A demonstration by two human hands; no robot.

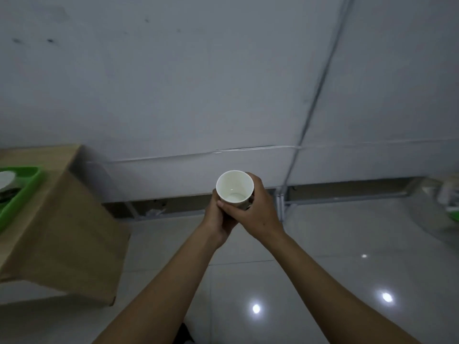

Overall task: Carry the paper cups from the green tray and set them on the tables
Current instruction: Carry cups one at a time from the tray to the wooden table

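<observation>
Both hands wrap the cup [234, 186] low on its wall, left hand [218, 217] beneath, right hand [255, 209] around the side, each grip clenched on it. Held upright over the floor, probably to keep it steady while carrying. The tray [23, 192] sits on the table [62, 219], far left.

Open floor [323, 244] ahead; wooden table [62, 232] close at left.

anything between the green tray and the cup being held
In the head view, only bare tabletop, then open floor, lies between the green tray and the paper cup that both hands hold.
</observation>
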